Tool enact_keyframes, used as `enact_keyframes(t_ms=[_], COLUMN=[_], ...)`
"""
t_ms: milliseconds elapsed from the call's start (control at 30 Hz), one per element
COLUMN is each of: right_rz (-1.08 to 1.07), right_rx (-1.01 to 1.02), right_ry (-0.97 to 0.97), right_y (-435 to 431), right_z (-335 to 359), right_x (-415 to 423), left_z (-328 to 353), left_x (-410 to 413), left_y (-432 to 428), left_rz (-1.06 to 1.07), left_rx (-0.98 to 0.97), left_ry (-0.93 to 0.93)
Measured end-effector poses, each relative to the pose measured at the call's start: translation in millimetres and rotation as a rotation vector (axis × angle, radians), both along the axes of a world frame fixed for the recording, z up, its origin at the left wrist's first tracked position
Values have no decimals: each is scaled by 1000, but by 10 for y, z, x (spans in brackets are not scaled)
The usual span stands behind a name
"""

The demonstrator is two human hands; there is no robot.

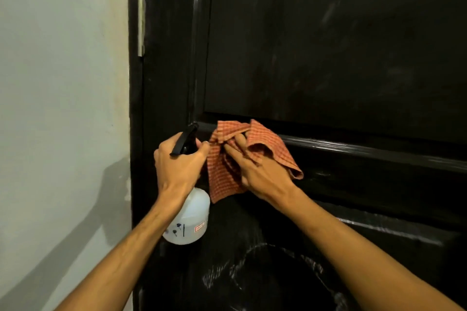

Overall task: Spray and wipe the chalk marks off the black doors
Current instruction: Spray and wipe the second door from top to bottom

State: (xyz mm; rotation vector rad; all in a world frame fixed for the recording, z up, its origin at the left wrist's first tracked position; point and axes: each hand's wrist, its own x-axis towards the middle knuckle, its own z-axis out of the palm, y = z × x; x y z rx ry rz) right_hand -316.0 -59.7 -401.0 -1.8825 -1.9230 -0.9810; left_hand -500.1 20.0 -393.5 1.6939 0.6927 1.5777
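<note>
A black panelled door (328,45) fills the view. White chalk marks (265,267) curve across its lower panel, and faint smears show on the upper panel. My left hand (179,164) grips the neck of a white spray bottle (188,222) with a black trigger head, held upright close to the door's left stile. My right hand (260,171) presses an orange checked cloth (225,177) against the door's middle rail, fingers spread over the bunched fabric. The two hands are almost touching.
A pale wall (63,108) stands to the left of the black door frame (135,108). A metal hinge (141,25) sits on the frame at upper left. The glossy moulding of the rail (366,151) runs to the right.
</note>
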Motion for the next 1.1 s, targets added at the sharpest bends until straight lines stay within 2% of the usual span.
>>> enact_keyframes(t_ms=[100, 167, 300, 333, 467, 500, 633, 667, 700, 767, 800, 833, 900, 967, 1100], right_rz=[-152, -286, -327, -375, -625, -666, -548, -558, -612, -737, -782, -783, -713, -655, -676], right_rx=[244, 404, 282, 318, 746, 784, 483, 502, 574, 815, 879, 852, 640, 533, 807], right_ry=[-111, -119, -160, -128, 150, 167, -127, -73, 71, 359, 359, 287, 74, -8, 267], right_y=[-688, -989, -1307, -1490, -2189, -2241, -2330, -2448, -2565, -2759, -2794, -2822, -2865, -3060, -3359], right_z=[-62, -91, -4, 79, 99, 51, -15, 84, 180, 293, 294, 263, 130, 228, 780], right_x=[380, 423, 608, 731, 1096, 1113, 1227, 1299, 1382, 1502, 1491, 1457, 1447, 1565, 1827], left_z=[-35, -42, -42, -44, -41, -27, 67, 97, 126, 180, 201, 218, 234, 240, 279], left_x=[180, 340, 694, 772, 1026, 1100, 1324, 1368, 1408, 1500, 1551, 1614, 1729, 1847, 2019], left_y=[-273, -483, -938, -1055, -1453, -1558, -1865, -1925, -1985, -2114, -2183, -2265, -2409, -2563, -2831], left_rz=[-68, -115, -230, -262, -348, -365, -407, -416, -429, -457, -472, -491, -523, -552, -604], left_rx=[15, 16, 27, 32, 69, 73, 104, 112, 116, 127, 134, 141, 150, 171, 190], left_ry=[26, 44, 60, 74, 91, 89, 86, 83, 79, 73, 70, 67, 70, 73, 82])
